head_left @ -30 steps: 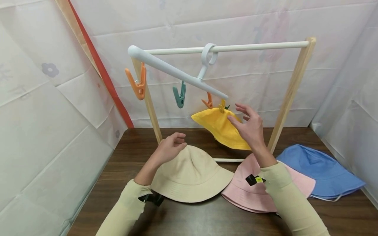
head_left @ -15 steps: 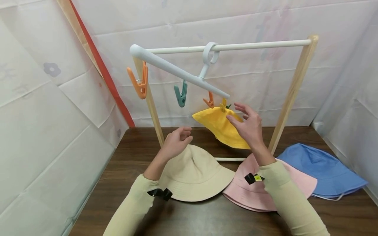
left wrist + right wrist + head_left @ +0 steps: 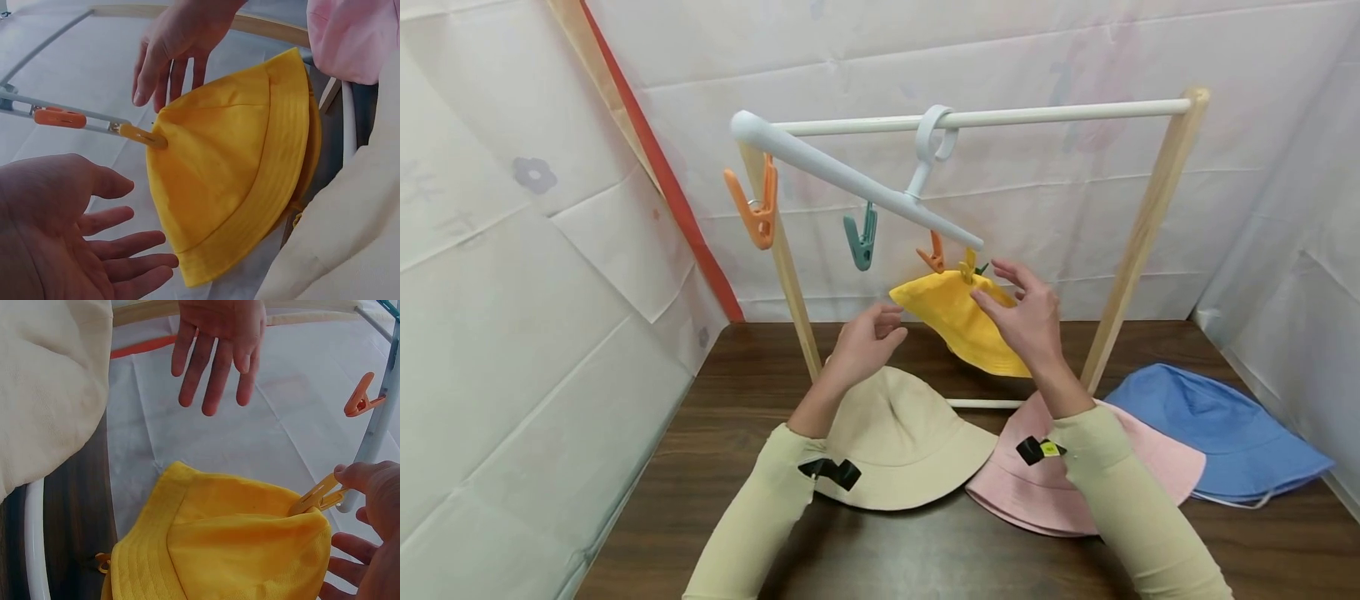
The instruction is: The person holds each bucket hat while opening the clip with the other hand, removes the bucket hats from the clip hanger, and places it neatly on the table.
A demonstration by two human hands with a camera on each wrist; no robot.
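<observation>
A yellow bucket hat hangs tilted from a yellow clothespin, which bites the top of its crown at the near end of a pale hanger. Just left of the hat's brim is my left hand, its fingers relaxed and holding nothing. On the other side my right hand hovers by the crown with fingers apart. In the right wrist view, the right thumb lies beside the clothespin; whether it touches is hard to tell. The left wrist view shows a gap between the left palm and the hat.
The hanger hooks over a white rod between wooden posts. Orange clothespins and green ones dangle from it. Beige, pink and blue bucket hats lie on the dark wooden table.
My left hand has moved right and upward, closer to the yellow hat's brim. The right hand has shifted very slightly left. The hat still hangs in the same place.
</observation>
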